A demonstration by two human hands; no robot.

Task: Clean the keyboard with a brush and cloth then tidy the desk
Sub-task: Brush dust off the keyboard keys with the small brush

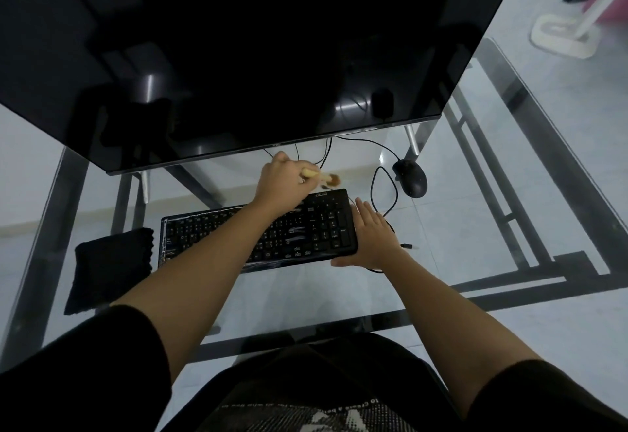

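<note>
A black keyboard [316, 227] lies on the glass desk [306, 295] below the monitor. My left hand [282, 181] reaches across it and grips a small brush [323, 176] with a pale handle; its brown bristles sit just above the keyboard's far right corner. My right hand [372, 236] rests flat against the keyboard's right end, thumb under the near corner. A folded black cloth [110, 265] lies on the desk to the left of the keyboard.
A large dark monitor [238, 57] hangs over the far half of the desk. A black mouse [410, 178] with a looping cable [385, 193] sits right of the keyboard. A white mop [567, 33] stands on the floor at far right.
</note>
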